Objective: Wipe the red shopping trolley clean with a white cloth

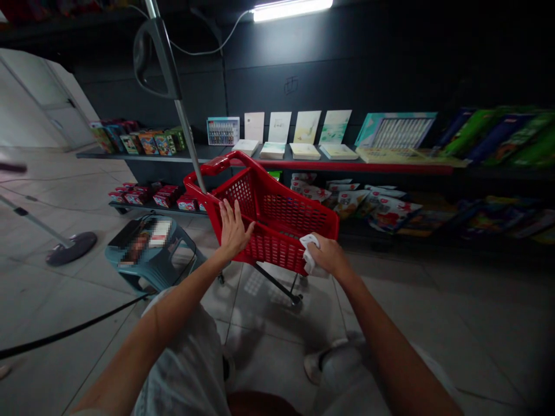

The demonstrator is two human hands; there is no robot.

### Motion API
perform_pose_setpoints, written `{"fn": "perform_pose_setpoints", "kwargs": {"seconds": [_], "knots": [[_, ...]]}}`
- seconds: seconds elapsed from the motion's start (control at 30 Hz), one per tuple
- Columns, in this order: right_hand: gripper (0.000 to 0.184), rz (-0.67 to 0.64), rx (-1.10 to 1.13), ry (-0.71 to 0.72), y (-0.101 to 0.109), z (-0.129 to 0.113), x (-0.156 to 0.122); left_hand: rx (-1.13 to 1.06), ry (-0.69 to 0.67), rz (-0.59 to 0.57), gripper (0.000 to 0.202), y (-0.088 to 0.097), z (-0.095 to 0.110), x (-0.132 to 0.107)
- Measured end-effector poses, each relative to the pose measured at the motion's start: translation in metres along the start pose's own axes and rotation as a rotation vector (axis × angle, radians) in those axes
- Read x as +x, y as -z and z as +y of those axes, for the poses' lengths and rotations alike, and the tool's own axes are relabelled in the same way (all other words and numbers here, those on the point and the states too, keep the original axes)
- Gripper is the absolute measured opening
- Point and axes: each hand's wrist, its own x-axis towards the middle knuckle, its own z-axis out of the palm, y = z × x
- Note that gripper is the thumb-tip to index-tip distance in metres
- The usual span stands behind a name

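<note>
A red plastic shopping cart (286, 211) with perforated basket walls stands before me, its handle toward the left. My left hand (235, 231) lies flat with fingers stretched out against the cart's side near the handle end. Around a crumpled white cloth (309, 249), my right hand (328, 254) is closed, at the near side of the basket by its front end. The cloth appears to touch the red wall there. Below the basket, the cart's dark leg frame and wheels (296, 300) rest on the tiled floor.
A blue-grey stool (160, 257) with items on top stands left of the cart. A metal pole with a dark grip (167, 58) rises by the handle. Behind run shelves (390, 166) with books and snack bags (390, 211). A black cable (78, 329) crosses the floor.
</note>
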Motion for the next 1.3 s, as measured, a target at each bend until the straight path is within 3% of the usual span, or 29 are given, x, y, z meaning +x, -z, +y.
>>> {"fn": "perform_pose_setpoints", "kwargs": {"seconds": [0.13,0.27,0.37,0.6,0.83,0.97,1.07,1.3], "knots": [[0.029,0.038,0.106,0.106,-0.01,-0.008,-0.001,-0.073,0.003,-0.107,0.092,-0.015,0.014,-0.017],[0.027,0.07,0.156,0.167,-0.018,-0.023,-0.005,-0.102,-0.039,-0.182,0.068,-0.022,0.019,-0.023],[0.027,0.066,0.193,0.214,-0.022,-0.033,-0.008,-0.11,-0.06,-0.185,0.048,-0.022,0.012,-0.019],[0.03,0.031,0.265,0.294,-0.031,-0.047,-0.014,-0.139,-0.03,-0.223,0.033,-0.01,-0.011,-0.004],[0.039,0.041,0.303,0.374,-0.043,-0.058,-0.021,-0.179,-0.102,-0.231,0.044,-0.014,0.002,-0.027],[0.042,-0.001,0.296,0.411,-0.046,-0.062,-0.022,-0.24,0.015,-0.199,0.035,-0.022,0.011,-0.03],[0.045,-0.022,0.296,0.425,-0.046,-0.063,-0.022,-0.276,0.099,-0.167,0.031,-0.027,0.009,-0.025],[0.045,-0.108,0.257,0.465,-0.037,-0.052,-0.022,-0.299,0.076,-0.173,0.015,-0.028,-0.008,-0.011]]}}
